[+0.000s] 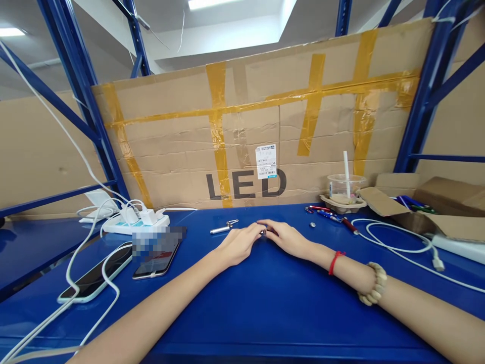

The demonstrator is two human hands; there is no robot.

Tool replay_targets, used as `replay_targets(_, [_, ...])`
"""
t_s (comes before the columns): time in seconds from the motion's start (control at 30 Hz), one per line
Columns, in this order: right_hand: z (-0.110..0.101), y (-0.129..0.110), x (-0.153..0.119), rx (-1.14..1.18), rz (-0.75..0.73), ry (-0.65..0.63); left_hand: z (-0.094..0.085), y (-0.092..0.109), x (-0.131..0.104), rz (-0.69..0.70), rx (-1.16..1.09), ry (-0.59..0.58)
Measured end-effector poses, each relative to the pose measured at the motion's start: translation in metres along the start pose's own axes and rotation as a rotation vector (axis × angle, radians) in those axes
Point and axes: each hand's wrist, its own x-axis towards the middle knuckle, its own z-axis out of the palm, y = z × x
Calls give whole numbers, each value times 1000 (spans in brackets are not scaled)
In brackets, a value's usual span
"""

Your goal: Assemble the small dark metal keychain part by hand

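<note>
My left hand (239, 245) and my right hand (287, 238) meet over the middle of the blue tabletop (280, 313). Their fingers are bent and closed, the tips almost touching. Between the fingertips shows a small dark, shiny thing (262, 232), mostly hidden and too small to name. Just beyond my left hand lies a small silver cylinder (220, 230) with a metal clasp (232, 222) near its end. A small round silver piece (312, 225) rests to the right of my right hand.
At left are two phones (100, 273) (159, 260), white cables and a power strip (162, 222). A plastic cup (343, 187) with a straw, several pens (329, 216), a coiled white cable (401, 247) and an open carton (450, 225) stand right. Cardboard (170, 151) closes the back.
</note>
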Motion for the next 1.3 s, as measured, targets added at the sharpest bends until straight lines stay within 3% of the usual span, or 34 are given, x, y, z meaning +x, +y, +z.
replay_targets(0.17, [3, -2, 1, 24, 40, -58, 0, 0, -1, -9, -16, 2])
replay_targets(0.5, [3, -3, 4, 636, 77, -183, -2, 2, -1, 22, -49, 28])
replay_targets(0.87, [-4, -11, 2, 539, 84, -270, -2, 1, -3, -51, -141, 34])
replay_targets(1.07, [-8, -11, 2, 511, 84, -355, -1, 3, -2, 85, -97, 46])
replay_targets(1.3, [-17, -16, 0, 725, 118, -459, 1, 4, -2, 188, 47, 168])
